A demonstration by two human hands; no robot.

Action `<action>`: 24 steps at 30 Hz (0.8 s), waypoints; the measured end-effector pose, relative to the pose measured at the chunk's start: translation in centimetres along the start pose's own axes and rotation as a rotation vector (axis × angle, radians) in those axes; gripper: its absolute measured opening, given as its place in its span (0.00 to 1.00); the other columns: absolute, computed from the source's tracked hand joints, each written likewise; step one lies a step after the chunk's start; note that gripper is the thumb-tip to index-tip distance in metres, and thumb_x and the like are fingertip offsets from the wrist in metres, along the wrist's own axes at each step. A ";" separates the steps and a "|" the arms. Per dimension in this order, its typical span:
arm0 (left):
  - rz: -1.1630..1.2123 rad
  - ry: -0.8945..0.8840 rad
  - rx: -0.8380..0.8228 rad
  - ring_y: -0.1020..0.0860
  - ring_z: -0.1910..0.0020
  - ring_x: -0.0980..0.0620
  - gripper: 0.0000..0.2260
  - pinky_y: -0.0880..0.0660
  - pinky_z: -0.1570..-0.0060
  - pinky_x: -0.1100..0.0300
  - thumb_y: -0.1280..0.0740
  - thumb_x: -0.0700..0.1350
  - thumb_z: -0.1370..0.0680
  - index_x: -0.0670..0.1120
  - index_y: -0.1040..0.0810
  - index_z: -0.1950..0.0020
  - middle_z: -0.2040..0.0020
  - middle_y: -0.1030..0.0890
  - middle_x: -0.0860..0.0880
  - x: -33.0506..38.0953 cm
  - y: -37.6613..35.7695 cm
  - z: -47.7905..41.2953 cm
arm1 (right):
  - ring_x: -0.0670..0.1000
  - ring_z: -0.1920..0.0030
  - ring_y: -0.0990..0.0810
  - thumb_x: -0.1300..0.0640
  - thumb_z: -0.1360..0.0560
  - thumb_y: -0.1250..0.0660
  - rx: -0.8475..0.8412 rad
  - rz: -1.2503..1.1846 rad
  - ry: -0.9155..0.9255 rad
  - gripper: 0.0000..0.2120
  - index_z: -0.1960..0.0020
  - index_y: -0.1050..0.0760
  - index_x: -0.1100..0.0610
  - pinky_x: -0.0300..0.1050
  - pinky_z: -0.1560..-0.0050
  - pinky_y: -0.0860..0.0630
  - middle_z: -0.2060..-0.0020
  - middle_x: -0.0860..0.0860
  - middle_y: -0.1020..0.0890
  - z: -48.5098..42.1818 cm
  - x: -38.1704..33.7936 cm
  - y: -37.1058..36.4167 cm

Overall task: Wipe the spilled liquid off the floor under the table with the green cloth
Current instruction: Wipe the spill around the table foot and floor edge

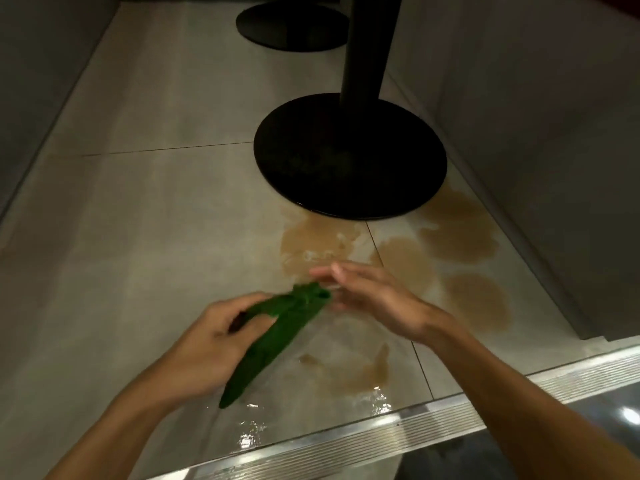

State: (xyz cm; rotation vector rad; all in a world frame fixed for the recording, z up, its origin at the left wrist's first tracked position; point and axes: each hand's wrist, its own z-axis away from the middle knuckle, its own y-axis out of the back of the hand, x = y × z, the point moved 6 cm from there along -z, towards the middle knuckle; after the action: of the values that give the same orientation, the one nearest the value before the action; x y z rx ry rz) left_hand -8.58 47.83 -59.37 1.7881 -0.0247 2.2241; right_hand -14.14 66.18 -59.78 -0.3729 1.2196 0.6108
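A green cloth (pixel 277 336) hangs bunched in a long roll above the tiled floor. My left hand (pixel 211 344) grips it around the middle, with the lower end dangling. My right hand (pixel 367 292) is at the cloth's upper end with fingers stretched out and blurred; whether it pinches the cloth is unclear. Brown spilled liquid (pixel 453 237) lies in several patches on the floor in front of and to the right of the black round table base (pixel 349 157). A thinner brown smear (pixel 370 375) and wet shine sit nearer me.
The black table post (pixel 367 46) rises from the base. A second round base (pixel 291 26) stands farther back. Grey walls (pixel 540 133) close in both sides. A ribbed metal strip (pixel 433 420) edges the floor nearest me.
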 end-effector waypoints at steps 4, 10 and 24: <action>0.343 0.027 0.031 0.18 0.49 0.49 0.10 0.21 0.50 0.58 0.35 0.49 0.27 0.49 0.16 0.50 0.50 0.16 0.44 3.0 -0.5 -0.7 | 0.54 0.36 0.24 0.47 0.27 0.30 -0.041 -0.183 0.111 0.26 0.34 0.27 0.59 0.54 0.35 0.28 0.38 0.53 0.21 1.5 -1.6 -2.7; 0.299 -0.045 0.057 0.18 0.48 0.51 0.14 0.21 0.52 0.55 0.35 0.51 0.26 0.50 0.19 0.43 0.47 0.17 0.49 4.5 -1.7 -3.2 | 0.55 0.46 0.17 0.59 0.28 0.28 0.341 -0.219 0.166 0.15 0.42 0.22 0.58 0.52 0.46 0.20 0.48 0.55 0.16 1.8 -3.8 -1.9; -0.864 -0.063 0.197 0.39 0.34 0.49 0.26 0.42 0.38 0.49 0.50 0.69 0.30 0.65 0.29 0.36 0.35 0.33 0.60 -6.7 4.5 -4.2 | 0.51 0.65 0.20 0.53 0.21 0.38 0.973 0.763 -0.354 0.10 0.43 0.25 0.55 0.51 0.63 0.20 0.63 0.49 0.20 10.9 3.3 5.6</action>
State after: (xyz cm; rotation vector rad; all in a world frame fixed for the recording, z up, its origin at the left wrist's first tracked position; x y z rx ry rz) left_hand -12.39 42.93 -66.07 1.5249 0.8141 1.5695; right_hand -8.67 77.60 -59.18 1.0186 1.1476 0.6041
